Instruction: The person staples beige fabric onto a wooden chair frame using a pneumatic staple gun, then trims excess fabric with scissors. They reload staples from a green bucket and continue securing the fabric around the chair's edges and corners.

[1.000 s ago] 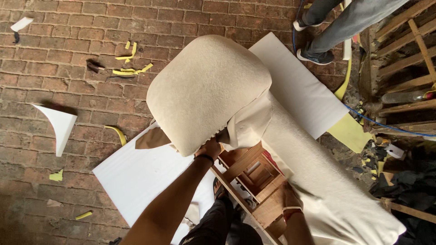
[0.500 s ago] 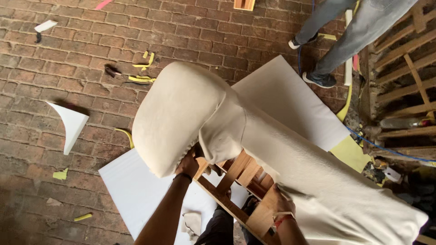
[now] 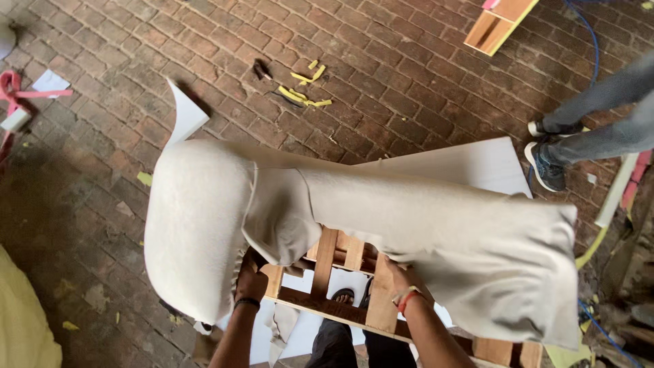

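At lower centre, both hands grip the wooden frame [image 3: 327, 272] under cream upholstery [image 3: 409, 225] — left hand [image 3: 251, 279] closed on its edge, right hand [image 3: 395, 276] clutching a slat.

No packages, labels, signs or screens are to be seen anywhere on the brick floor [image 3: 409, 88] here.

The fabric [image 3: 422, 211] I am pulling over the frame is plain beige, no print. The wooden frame [image 3: 327, 262] is warm orange-brown. A red band [image 3: 407, 300] circles my right wrist and a dark one, perhaps black, my left. The brick floor [image 3: 409, 88] is reddish-brown, strewn with yellow scraps [image 3: 303, 92]; the sheet [image 3: 477, 167] underneath is white.
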